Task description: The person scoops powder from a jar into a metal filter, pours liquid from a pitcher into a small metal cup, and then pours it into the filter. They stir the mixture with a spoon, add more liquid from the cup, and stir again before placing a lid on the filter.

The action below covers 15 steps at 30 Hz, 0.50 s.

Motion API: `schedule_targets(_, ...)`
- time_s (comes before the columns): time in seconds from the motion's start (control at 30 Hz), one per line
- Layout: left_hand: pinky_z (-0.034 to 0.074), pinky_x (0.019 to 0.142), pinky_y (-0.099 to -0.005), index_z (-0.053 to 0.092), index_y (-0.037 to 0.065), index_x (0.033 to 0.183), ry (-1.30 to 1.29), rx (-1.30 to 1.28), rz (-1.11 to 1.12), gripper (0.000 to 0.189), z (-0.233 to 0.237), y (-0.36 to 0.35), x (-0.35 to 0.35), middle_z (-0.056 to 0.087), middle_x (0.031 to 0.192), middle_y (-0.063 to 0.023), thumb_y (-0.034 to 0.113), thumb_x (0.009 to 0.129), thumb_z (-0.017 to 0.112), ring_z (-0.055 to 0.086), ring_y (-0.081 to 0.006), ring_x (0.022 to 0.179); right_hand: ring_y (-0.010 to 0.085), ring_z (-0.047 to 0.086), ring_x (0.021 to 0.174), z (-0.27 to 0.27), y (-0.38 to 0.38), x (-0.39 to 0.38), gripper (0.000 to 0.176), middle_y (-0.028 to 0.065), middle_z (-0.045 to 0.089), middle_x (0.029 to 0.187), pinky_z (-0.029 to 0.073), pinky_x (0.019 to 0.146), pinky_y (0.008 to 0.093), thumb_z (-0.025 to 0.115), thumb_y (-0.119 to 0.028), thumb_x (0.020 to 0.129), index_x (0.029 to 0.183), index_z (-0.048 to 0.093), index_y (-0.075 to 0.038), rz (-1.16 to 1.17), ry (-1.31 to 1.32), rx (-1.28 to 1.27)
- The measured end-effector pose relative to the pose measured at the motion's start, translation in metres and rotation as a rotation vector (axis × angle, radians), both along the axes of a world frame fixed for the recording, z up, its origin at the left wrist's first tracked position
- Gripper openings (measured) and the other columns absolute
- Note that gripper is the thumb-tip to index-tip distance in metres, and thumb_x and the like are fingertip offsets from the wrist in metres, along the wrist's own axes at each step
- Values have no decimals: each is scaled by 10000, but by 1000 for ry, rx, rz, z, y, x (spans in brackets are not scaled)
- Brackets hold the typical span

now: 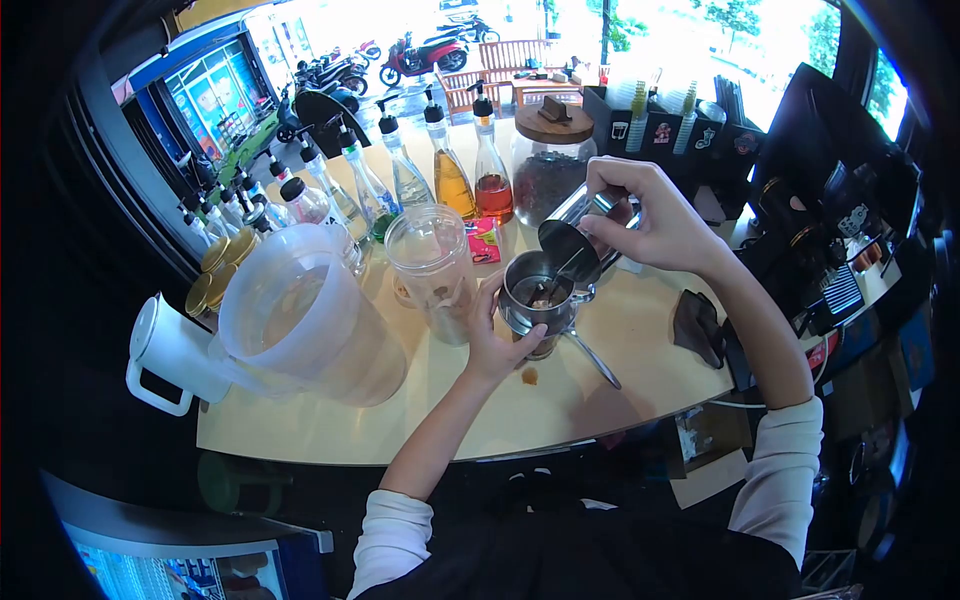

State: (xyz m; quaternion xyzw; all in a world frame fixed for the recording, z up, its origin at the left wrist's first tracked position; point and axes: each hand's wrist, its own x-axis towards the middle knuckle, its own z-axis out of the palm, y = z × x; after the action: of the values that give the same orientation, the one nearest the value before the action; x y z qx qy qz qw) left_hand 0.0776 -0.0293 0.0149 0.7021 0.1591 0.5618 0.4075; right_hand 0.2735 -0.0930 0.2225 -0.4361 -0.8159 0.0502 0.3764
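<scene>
My left hand (497, 338) is closed around the side of a small metal cup (515, 312), thumb in front and fingers at its left. The cup stands upright over a glass whose brown content (541, 348) shows below it. Dark bits lie inside the cup. In my right hand (650, 215) a shiny metal pitcher (567, 240) is held by its handle, tilted with its mouth over the cup. Whether liquid is flowing I cannot make out. A metal handle (597, 362) sticks out toward the front right beneath the cup. Beside my left hand stands a tall clear plastic jar (428, 250).
A large translucent pitcher (330, 340) and a white jug (165, 350) stand at left. Several pump bottles (452, 170) and a wooden-lidded jar (552, 130) line the back. A dark cloth (698, 325) lies right; a brown spill (529, 377) marks the table (470, 425).
</scene>
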Motion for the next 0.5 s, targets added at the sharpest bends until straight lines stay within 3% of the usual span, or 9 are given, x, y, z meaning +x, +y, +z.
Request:
schedule_targets(0.13, 409, 1019, -380, 430, 9, 1296, 2, 15, 15, 762, -2, 1, 0, 486, 1255, -126, 262, 679, 798, 499, -236, 1194, 78, 516, 507, -1, -1, 2, 210, 40, 435, 575, 399, 484, 249, 647, -59, 769, 786, 451, 15, 1, 59, -71)
schedule_targets(0.2, 409, 1018, -381, 432, 8, 1295, -3, 13, 7, 761, 0, 1, 0, 486, 1255, -127, 262, 678, 799, 500, -237, 1193, 85, 391, 625, -1, -1, 3, 246, 28, 399, 712, 335, 526, 247, 671, -69, 767, 808, 437, -3, -30, 89, -140)
schedule_targets(0.5, 420, 1008, -382, 438, 4, 1288, -15, 16, 7, 759, 0, 0, 0, 484, 1253, -127, 247, 669, 804, 499, -238, 1190, 76, 403, 607, 1, 8, 2, 244, 27, 394, 707, 330, 511, 241, 658, -67, 776, 787, 420, -12, -28, 34, -116)
